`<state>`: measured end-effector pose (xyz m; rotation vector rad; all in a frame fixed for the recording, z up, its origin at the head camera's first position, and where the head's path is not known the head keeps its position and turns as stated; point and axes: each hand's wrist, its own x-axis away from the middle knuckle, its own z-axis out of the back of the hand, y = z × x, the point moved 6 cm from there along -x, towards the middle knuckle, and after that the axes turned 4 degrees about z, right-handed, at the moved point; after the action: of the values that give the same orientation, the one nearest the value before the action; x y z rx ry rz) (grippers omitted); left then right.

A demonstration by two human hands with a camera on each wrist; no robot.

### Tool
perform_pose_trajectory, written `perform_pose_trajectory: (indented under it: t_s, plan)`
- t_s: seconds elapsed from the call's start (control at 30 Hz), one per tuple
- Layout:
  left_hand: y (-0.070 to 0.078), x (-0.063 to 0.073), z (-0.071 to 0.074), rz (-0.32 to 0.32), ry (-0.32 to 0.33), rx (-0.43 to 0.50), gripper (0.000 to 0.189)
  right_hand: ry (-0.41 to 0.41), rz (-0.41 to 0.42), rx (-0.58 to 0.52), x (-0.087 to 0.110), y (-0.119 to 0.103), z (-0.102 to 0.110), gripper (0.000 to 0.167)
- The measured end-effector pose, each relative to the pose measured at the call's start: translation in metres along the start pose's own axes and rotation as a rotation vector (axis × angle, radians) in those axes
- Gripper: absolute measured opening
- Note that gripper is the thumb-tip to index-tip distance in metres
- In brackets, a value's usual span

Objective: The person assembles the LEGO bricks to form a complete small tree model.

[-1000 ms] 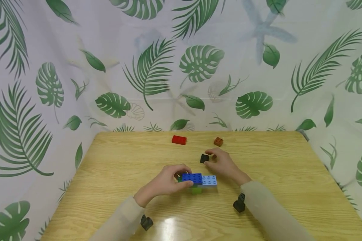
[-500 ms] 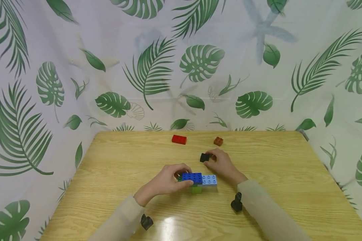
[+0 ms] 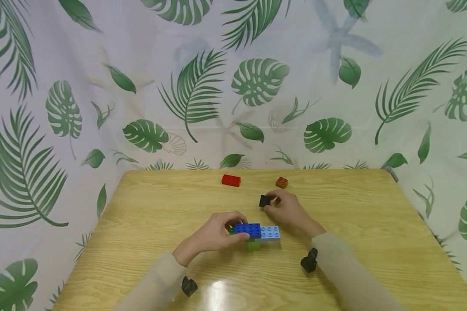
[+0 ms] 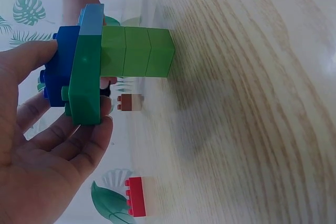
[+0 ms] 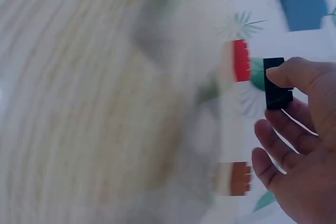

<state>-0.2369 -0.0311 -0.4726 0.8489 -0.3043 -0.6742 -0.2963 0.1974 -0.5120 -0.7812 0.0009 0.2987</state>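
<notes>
My left hand (image 3: 218,233) grips a built stack of toy building bricks near the middle of the table. On top is a dark blue brick (image 3: 247,230), bridging a green brick (image 4: 86,82) and a light blue brick (image 3: 270,232). A column of lime green bricks (image 4: 137,52) stands under them, its foot at or near the tabletop. Thumb and fingers lie on opposite sides of the stack. Farther back, my right hand (image 3: 288,210) pinches a small black brick (image 5: 276,95) between thumb and fingertips, apart from the stack and raised off the table.
A red brick (image 3: 231,180) lies near the table's back edge. To its right lies a brown-orange brick (image 3: 282,182), just beyond my right hand. Leaf-printed cloth (image 3: 257,86) encloses the back and sides of the wooden table (image 3: 148,203).
My right hand has shifted very slightly, taking the black brick a little farther back. The left hand and the stack stay where they were.
</notes>
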Motion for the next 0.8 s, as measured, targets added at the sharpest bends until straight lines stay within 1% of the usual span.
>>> perform_pose_trajectory:
  t_s: [0.1, 0.33, 0.67, 0.8]
  plan:
    - [0.000, 0.000, 0.001, 0.000, 0.002, -0.004, 0.031, -0.005, 0.067, 0.002, 0.004, -0.014, 0.011, 0.040]
    - [0.000, 0.000, 0.001, -0.014, 0.003, -0.011, 0.030, -0.046, 0.144, 0.001, 0.022, -0.042, 0.028, 0.037]
    - [-0.001, 0.000, 0.000, -0.015, 0.010, -0.012, 0.029, -0.119, 0.206, 0.022, 0.049, -0.066, 0.033, 0.034]
    - [0.000, 0.000, 0.000, -0.026, 0.010, 0.000, 0.029, -0.157, 0.220, 0.002, 0.057, -0.071, 0.031, 0.032]
